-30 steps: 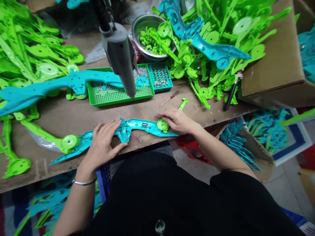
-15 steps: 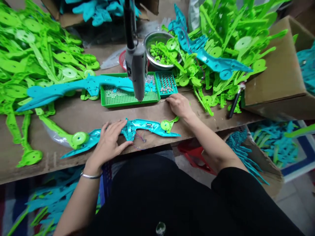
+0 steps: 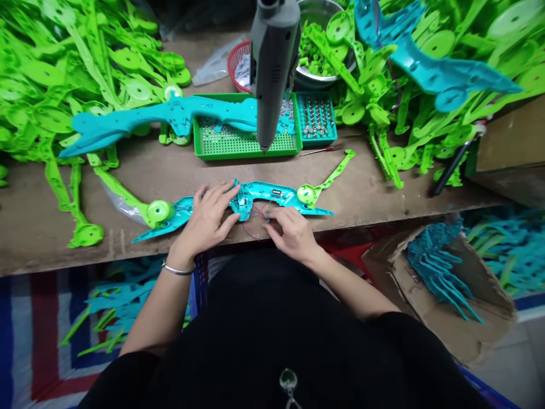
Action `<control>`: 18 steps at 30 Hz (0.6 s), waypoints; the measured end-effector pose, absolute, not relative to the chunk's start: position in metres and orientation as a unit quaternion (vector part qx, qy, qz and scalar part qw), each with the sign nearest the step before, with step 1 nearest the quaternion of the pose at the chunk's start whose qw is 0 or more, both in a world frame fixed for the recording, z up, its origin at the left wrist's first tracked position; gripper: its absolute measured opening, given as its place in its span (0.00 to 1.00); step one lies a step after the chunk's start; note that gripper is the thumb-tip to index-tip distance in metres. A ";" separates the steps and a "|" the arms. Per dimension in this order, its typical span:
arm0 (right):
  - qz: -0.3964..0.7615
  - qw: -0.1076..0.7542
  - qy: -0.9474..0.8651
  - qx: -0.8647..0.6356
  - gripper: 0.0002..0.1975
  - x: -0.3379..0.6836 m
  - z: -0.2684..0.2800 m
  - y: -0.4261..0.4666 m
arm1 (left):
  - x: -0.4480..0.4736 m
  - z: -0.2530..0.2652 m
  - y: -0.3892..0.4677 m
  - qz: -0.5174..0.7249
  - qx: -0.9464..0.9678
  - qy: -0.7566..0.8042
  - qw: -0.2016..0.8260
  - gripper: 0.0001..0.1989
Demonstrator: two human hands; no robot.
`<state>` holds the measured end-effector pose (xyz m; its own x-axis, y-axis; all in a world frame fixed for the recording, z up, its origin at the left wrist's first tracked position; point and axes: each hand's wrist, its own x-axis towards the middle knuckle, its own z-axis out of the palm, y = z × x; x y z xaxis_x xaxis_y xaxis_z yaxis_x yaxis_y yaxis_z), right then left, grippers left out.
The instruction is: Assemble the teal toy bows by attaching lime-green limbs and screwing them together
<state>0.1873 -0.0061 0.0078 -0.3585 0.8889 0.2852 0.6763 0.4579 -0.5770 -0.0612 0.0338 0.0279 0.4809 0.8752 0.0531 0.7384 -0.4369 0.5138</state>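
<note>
A turquoise plastic half-shell (image 3: 264,190), its hollow side up, lies along the table's front edge with a green arm piece on each end. My left hand (image 3: 208,218) rests flat over its left-middle part, fingers stretched out. Thin red and blue wires (image 3: 258,211) come out of the shell's centre. The thumb and fingertips of my right hand (image 3: 293,233) pinch the wires near their ends, just below the shell; what sits at the tips is too small to make out. A thin metal tool with a reddish-brown handle (image 3: 332,148) lies behind the shell.
A grey electric screwdriver (image 3: 275,74) hangs over the green tray (image 3: 247,154). Beside it stands a small teal tray (image 3: 315,140) of metal parts. Green piles flank both sides; a steel bowl (image 3: 336,79) is behind. An open carton (image 3: 481,335) sits below right.
My right hand has left the thin metal tool by the trays and come down to the wires. My left hand stays on the shell. The view has shifted.
</note>
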 end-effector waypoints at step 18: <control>0.195 0.269 -0.848 -0.414 0.13 0.160 -0.018 -0.040 | -0.056 0.026 0.033 0.166 0.824 0.501 0.208 0.28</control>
<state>0.1598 -0.0397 -0.0178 -0.5125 0.8061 0.2958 0.5964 0.5820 -0.5529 -0.0560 0.0328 0.0258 0.4435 0.8939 0.0654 0.7553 -0.4120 0.5096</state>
